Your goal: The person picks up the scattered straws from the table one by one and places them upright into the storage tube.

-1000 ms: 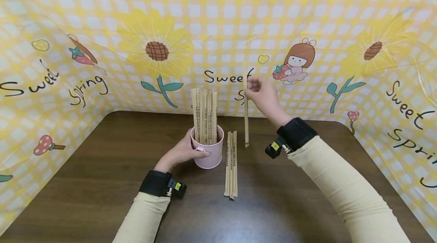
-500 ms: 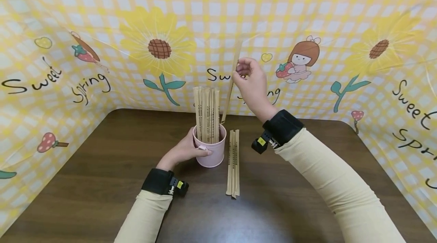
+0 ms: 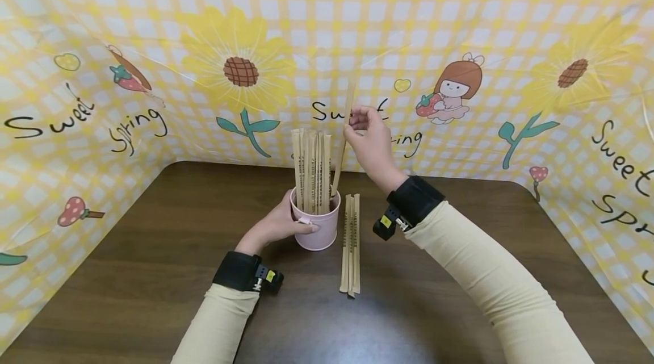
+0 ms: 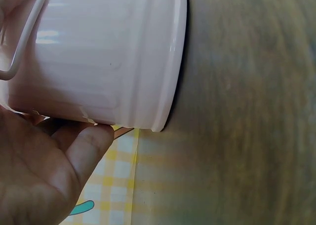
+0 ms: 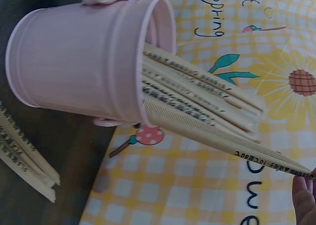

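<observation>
A small pink bucket [image 3: 318, 234] stands on the table, packed with several paper-wrapped straws [image 3: 310, 174]. My left hand [image 3: 278, 222] grips it round the side, thumb across the front; the left wrist view shows the fingers against the pink wall [image 4: 94, 62]. Above and to the right, my right hand [image 3: 372, 139] pinches one wrapped straw [image 3: 340, 165] by its upper part. That straw slants down to the bucket's mouth, and in the right wrist view its lower end [image 5: 173, 125] reaches the rim beside the other straws.
Several wrapped straws [image 3: 350, 245] lie side by side on the brown wooden table [image 3: 153, 262], just right of the bucket. A yellow checked cloth [image 3: 327, 23] with flower prints rises behind the table and along both sides.
My right hand has carried the pinched straw leftward from beside the bucket to over it, then lowered it so its end meets the bucket's mouth. The left hand keeps its hold.
</observation>
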`<state>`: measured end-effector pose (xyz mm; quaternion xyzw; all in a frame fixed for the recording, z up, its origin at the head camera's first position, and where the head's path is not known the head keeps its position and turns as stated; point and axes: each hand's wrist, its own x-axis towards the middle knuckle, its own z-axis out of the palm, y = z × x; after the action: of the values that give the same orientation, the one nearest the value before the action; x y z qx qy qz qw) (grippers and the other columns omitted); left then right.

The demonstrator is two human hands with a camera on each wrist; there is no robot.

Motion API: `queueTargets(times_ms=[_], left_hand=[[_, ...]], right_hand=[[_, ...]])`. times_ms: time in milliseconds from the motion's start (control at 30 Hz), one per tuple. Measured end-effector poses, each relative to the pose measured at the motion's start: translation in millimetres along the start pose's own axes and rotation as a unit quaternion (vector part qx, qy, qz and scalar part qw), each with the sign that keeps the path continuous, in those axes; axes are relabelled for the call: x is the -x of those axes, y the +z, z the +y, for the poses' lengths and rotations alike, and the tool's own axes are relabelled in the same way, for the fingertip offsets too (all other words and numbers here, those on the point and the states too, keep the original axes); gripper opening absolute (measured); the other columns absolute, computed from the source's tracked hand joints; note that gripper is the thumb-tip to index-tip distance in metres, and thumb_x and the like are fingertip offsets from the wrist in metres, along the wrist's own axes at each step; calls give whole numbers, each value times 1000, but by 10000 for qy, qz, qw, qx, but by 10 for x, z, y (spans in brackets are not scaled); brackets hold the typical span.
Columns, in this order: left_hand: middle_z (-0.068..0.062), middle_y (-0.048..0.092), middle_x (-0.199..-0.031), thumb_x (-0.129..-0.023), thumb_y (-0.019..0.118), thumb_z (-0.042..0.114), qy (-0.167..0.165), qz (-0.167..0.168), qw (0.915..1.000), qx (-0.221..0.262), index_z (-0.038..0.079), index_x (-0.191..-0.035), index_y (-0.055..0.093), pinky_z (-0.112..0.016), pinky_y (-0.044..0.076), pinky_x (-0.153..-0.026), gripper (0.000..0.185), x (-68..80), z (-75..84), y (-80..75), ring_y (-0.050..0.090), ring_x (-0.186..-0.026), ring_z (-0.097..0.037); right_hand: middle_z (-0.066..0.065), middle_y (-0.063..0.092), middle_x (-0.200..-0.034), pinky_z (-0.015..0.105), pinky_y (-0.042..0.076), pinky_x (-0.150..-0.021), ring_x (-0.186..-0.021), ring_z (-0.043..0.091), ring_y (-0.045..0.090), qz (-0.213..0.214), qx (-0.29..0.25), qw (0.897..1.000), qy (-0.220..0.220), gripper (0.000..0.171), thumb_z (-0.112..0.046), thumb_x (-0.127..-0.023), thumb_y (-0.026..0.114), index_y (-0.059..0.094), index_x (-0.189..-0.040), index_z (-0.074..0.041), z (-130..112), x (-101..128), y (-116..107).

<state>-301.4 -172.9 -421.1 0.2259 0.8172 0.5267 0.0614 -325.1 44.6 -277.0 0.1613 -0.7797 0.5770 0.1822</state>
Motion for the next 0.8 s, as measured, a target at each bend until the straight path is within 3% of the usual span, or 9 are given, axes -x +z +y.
queueTargets(times_ms=[400, 800], left_hand=[[-24, 44, -146, -82, 81, 11, -170, 41, 9998, -46, 2, -155, 19, -43, 43, -107, 97, 10, 4, 0, 51, -131, -35], [-23, 44, -147, -81, 81, 10, -99, 57, 9999, 34, 3, -155, 21, -43, 42, -108, 96, 3, 5, 9, 51, -131, -35]], right_hand=[[21, 63, -117, 35, 53, -92, -110, 34, 64, -221, 428, 9986, 225, 34, 0, -96, 59, 57, -129, 6, 278, 110, 147], [22, 63, -112, 37, 54, -89, -106, 35, 64, -541, 555, 9970, 87, 32, 3, -94, 58, 56, -125, 7, 503, 319, 332]])
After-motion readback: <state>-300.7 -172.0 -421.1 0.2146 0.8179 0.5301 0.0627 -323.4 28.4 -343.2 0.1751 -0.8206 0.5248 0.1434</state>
